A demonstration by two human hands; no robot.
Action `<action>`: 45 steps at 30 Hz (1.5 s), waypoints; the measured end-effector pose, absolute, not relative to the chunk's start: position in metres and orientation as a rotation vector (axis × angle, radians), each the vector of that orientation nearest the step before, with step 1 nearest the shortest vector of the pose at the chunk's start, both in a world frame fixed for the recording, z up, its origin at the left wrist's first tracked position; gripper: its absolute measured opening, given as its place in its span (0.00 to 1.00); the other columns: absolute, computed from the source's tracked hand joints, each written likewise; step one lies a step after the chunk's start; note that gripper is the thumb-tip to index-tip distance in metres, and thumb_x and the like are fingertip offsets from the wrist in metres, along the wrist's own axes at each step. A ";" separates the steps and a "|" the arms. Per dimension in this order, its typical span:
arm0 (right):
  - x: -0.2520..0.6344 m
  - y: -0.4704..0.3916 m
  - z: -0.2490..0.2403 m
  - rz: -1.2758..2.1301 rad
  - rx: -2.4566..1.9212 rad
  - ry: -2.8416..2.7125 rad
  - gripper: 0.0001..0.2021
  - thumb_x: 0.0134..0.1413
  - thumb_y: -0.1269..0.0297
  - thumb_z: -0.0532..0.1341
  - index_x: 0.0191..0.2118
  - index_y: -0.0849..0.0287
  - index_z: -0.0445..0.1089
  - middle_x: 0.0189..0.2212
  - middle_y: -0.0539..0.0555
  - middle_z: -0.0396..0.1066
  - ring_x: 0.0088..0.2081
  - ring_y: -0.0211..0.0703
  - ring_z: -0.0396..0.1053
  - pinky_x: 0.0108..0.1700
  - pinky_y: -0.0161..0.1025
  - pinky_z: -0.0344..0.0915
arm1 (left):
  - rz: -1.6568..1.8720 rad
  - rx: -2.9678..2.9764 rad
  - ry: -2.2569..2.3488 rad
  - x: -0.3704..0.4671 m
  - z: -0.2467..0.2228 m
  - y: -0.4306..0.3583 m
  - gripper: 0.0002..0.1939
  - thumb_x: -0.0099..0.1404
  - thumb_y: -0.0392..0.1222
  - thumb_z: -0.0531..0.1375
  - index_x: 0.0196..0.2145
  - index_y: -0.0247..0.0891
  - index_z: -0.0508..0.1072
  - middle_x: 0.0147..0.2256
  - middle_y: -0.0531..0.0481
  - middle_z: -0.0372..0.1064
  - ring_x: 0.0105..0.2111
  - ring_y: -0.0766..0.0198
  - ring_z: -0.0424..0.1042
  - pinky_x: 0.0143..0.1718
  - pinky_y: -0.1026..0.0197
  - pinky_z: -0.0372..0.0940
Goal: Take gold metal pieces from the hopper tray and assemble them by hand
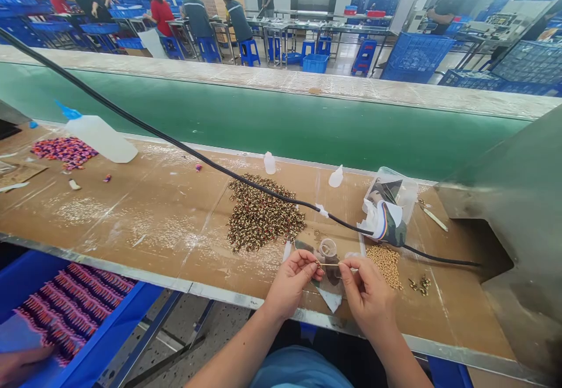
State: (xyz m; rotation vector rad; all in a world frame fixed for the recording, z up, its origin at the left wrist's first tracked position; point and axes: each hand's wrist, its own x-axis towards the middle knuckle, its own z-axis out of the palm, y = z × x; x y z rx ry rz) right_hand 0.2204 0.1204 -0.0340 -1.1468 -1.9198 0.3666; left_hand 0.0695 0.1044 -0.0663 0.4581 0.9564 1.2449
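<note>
My left hand (290, 285) pinches a small gold-brown piece (318, 264) between thumb and fingertip; its details are too small to make out. Between thumb and forefinger, my right hand (369, 294) grips a thin pale stick (330, 265), whose far tip meets the piece. Just beyond my fingers stands a small clear cup (327, 247) on a camouflage cloth (311, 253). A large heap of small dark-and-gold pieces (263, 215) lies to the upper left. Tan round beads (386, 266) are spread beside my right hand, with several loose dark-and-gold pieces (421, 285) farther right.
A black cable (211, 165) crosses over the cardboard-covered table (175, 241). Small white bottles (269, 163), a larger bottle (103, 136), purple-orange pieces (65, 151) and a plastic tub (408, 189) stand around. Behind runs a green belt (263, 119). At lower left, a co-worker's hand (26, 364) reaches into a blue bin (114, 329).
</note>
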 end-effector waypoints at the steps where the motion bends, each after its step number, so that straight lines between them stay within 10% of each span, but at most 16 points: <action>1: 0.220 0.120 -0.035 0.370 -1.146 -1.919 0.07 0.62 0.67 0.53 0.33 0.60 0.65 0.29 0.52 0.67 0.24 0.33 0.62 0.27 0.31 0.60 | 1.247 0.459 0.957 0.070 -0.066 0.104 0.19 0.49 0.46 0.69 0.31 0.33 0.67 0.26 0.51 0.66 0.28 0.68 0.67 0.34 0.64 0.61; 45: 0.225 0.131 -0.038 0.232 -1.249 -1.912 0.11 0.64 0.62 0.52 0.32 0.60 0.66 0.28 0.51 0.65 0.24 0.34 0.62 0.26 0.31 0.58 | 1.251 0.434 0.942 0.070 -0.066 0.104 0.20 0.48 0.46 0.69 0.30 0.33 0.66 0.27 0.51 0.66 0.28 0.68 0.67 0.33 0.65 0.60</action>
